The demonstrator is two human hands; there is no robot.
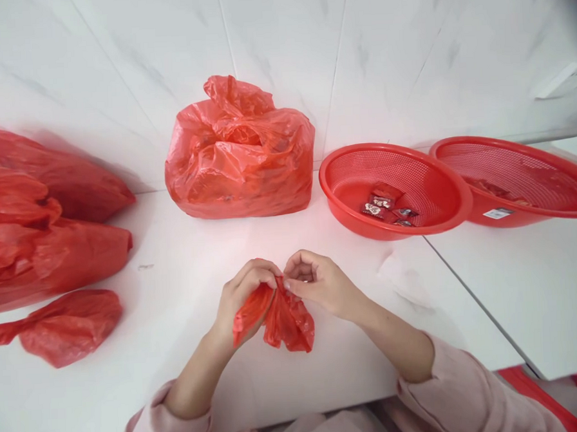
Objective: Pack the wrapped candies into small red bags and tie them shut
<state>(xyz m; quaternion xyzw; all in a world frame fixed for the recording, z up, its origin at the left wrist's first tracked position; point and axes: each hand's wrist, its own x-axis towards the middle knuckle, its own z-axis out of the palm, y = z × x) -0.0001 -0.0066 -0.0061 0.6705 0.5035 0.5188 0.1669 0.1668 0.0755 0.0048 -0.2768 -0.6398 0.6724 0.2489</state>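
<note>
A crumpled red plastic bag hangs between my hands, over the near part of the white table. My left hand is closed around its gathered part, with some of the film bulging out below the fingers. Thumb and fingertips of my right hand pinch the bag at its top, close beside the left fingers. The loose ends of the film spread downward. Whatever may be inside the bag cannot be made out.
A large filled red bag stands against the tiled wall. More red bags lie at the left, one small and knotted. Two red plastic baskets at the right, the nearer and farther one, hold small wrapped packets.
</note>
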